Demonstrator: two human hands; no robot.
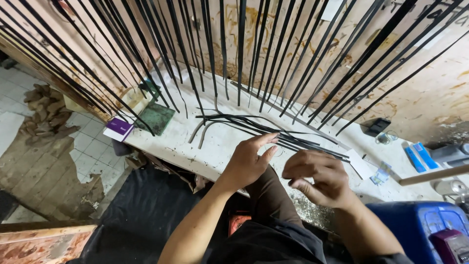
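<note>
One white worktop [220, 146] carries a loose bundle of black strips [264, 129], too many and too overlapped to count, under dozens more hanging on the wall [415, 98]. Two hands work its right end: the left hand [249, 159] open-fingered against the strips, the right hand [317, 176] curled and pinching them.

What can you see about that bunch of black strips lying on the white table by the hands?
The bunch of black strips is a loose bundle of long, thin, flat bands, dark and slightly shiny, perhaps leather or rubber. They lie flat on the white table, fanned out and crossing one another, a couple of greyish ones curling at the far end. The left hand is open with its fingertips at the strips; the right hand is curled beside their near ends. Many similar strips hang on the wall above.
</note>
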